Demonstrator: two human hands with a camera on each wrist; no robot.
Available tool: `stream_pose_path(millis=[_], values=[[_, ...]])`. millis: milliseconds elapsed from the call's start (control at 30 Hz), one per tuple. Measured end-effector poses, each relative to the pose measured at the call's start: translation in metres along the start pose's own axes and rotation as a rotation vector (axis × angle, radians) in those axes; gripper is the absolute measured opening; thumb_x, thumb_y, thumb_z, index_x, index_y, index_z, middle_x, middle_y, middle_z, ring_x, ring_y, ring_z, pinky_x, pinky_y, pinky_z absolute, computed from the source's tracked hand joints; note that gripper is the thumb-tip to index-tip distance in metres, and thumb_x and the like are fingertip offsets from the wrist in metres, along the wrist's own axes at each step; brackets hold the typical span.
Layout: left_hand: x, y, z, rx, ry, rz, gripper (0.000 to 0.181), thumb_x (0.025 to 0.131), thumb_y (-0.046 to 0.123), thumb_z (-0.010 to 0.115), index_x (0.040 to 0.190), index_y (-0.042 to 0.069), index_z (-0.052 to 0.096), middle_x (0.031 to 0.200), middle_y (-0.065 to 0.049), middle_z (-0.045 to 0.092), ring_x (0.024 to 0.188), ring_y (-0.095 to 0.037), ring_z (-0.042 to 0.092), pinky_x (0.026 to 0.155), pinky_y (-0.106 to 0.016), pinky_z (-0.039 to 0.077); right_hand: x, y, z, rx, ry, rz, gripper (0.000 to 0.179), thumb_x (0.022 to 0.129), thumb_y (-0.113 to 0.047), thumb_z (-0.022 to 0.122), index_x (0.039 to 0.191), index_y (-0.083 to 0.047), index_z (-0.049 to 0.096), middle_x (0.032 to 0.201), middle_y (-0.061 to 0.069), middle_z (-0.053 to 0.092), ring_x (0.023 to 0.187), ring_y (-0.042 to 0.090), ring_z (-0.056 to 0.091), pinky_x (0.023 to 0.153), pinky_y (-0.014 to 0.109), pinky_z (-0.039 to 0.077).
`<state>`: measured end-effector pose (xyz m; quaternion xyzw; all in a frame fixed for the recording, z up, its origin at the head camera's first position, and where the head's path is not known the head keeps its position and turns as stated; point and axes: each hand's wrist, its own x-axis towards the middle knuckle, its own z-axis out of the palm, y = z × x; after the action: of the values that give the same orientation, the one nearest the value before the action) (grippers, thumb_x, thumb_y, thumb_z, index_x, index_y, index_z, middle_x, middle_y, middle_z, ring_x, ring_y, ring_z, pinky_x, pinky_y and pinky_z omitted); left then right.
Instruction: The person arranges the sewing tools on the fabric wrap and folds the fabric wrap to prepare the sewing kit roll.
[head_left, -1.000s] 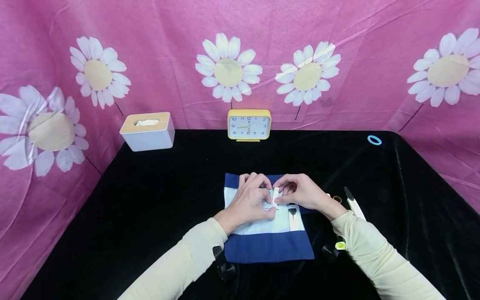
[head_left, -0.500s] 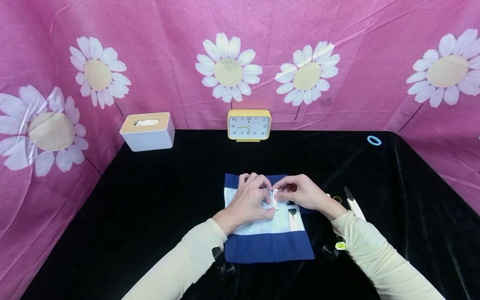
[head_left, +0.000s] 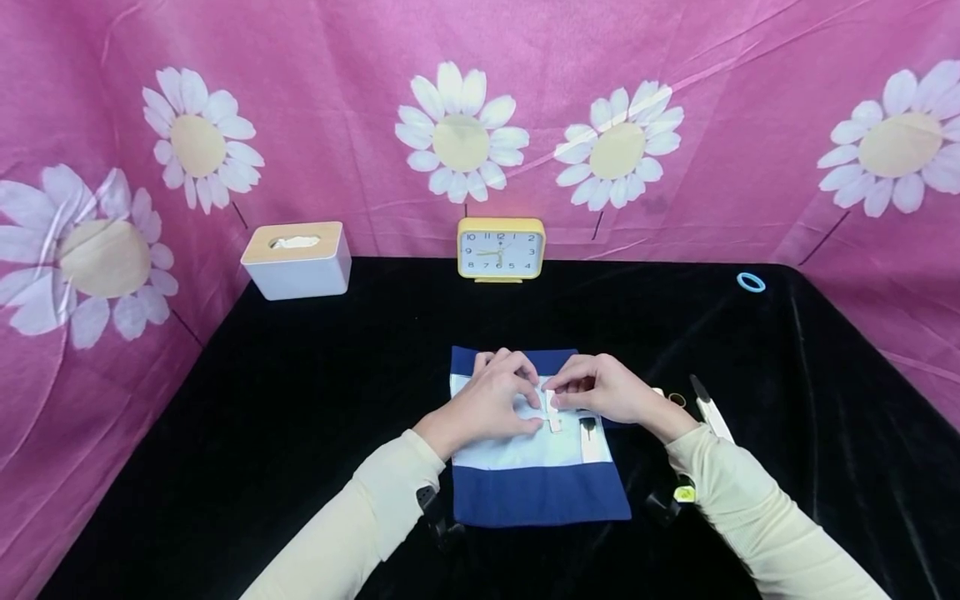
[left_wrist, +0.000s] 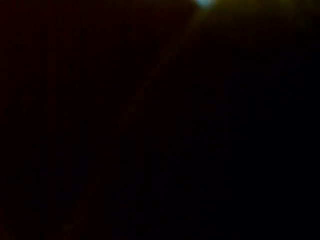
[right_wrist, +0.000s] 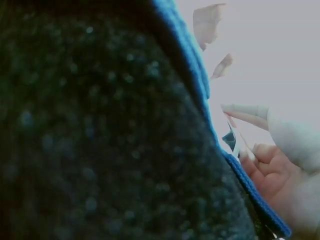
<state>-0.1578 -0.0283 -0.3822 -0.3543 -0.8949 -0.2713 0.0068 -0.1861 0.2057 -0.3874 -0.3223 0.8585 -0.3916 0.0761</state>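
Observation:
A small flat white strip point(head_left: 553, 412) lies lengthwise over the light blue middle of a navy-edged cloth point(head_left: 540, 496). My right hand point(head_left: 611, 390) pinches the far end of the strip between thumb and fingertips. Beside it my left hand point(head_left: 487, 404) rests on the cloth, fingers bent, with a gap between thumb and forefinger. Whether its fingertips touch the strip, I cannot tell. Farther right on the cloth, a white piece with a dark top point(head_left: 590, 437) sits at a narrow band. In the right wrist view, my right hand point(right_wrist: 277, 172) is partly hidden behind blue-edged dark fabric; the left wrist view is almost black.
Right of the cloth lie a white tool with a dark tip point(head_left: 708, 407) and a small ring point(head_left: 677, 400). At the back stand a tissue box point(head_left: 300, 271) and a yellow clock point(head_left: 500, 250). A blue ring point(head_left: 751, 282) lies at the far right of the black table point(head_left: 337, 375).
The white strip has slid nearer to me, and more of it shows below my right fingers. My right hand has come down slightly with it. My left hand has shifted a little left.

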Motion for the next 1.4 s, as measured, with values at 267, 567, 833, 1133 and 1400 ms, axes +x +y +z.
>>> stream_pose_path(millis=[267, 567, 833, 1133, 1400], values=[[0.001, -0.001, -0.013, -0.046, -0.111, -0.037, 0.012, 0.082, 0.025, 0.083, 0.088, 0.015, 0.080, 0.116, 0.002, 0.062, 0.112, -0.016, 0.046, 0.104, -0.047, 0.028, -0.001, -0.003, -0.003, 0.034, -0.061, 0.009, 0.019, 0.086, -0.008, 0.079, 0.104, -0.011, 0.080, 0.095, 0.000, 0.071, 0.076, 0.007, 0.056, 0.068, 0.022, 0.049], [0.002, -0.003, -0.012, -0.053, -0.119, -0.060, 0.010, 0.081, 0.023, 0.084, 0.083, 0.015, 0.078, 0.117, 0.001, 0.061, 0.114, -0.018, 0.046, 0.107, -0.049, 0.027, -0.002, -0.004, -0.004, 0.009, -0.084, -0.007, 0.018, 0.087, -0.010, 0.078, 0.104, -0.011, 0.081, 0.098, 0.001, 0.071, 0.079, 0.008, 0.056, 0.070, 0.023, 0.049], [-0.001, -0.008, -0.007, -0.113, -0.100, -0.060, 0.009, 0.081, 0.022, 0.083, 0.082, 0.015, 0.077, 0.118, 0.000, 0.060, 0.115, -0.019, 0.045, 0.107, -0.051, 0.026, -0.002, -0.007, -0.006, 0.019, -0.072, 0.027, 0.021, 0.091, -0.013, 0.075, 0.111, -0.011, 0.078, 0.102, 0.001, 0.072, 0.077, 0.009, 0.055, 0.069, 0.023, 0.048], [0.000, -0.009, -0.001, -0.158, -0.079, -0.054, 0.011, 0.081, 0.022, 0.083, 0.080, 0.018, 0.073, 0.116, 0.003, 0.056, 0.116, -0.019, 0.043, 0.109, -0.051, 0.022, -0.016, -0.014, -0.035, 0.028, 0.218, 0.161, 0.021, 0.094, -0.016, 0.072, 0.111, -0.005, 0.075, 0.103, 0.012, 0.074, 0.080, 0.008, 0.067, 0.071, 0.023, 0.055], [-0.002, -0.012, -0.002, -0.157, -0.060, -0.047, 0.012, 0.080, 0.022, 0.083, 0.079, 0.020, 0.071, 0.115, 0.003, 0.055, 0.115, -0.019, 0.042, 0.109, -0.052, 0.022, -0.045, 0.010, -0.069, -0.135, 0.374, 0.305, 0.028, 0.095, -0.026, 0.071, 0.111, -0.004, 0.074, 0.087, -0.006, 0.072, 0.070, 0.008, 0.063, 0.063, 0.020, 0.050]])
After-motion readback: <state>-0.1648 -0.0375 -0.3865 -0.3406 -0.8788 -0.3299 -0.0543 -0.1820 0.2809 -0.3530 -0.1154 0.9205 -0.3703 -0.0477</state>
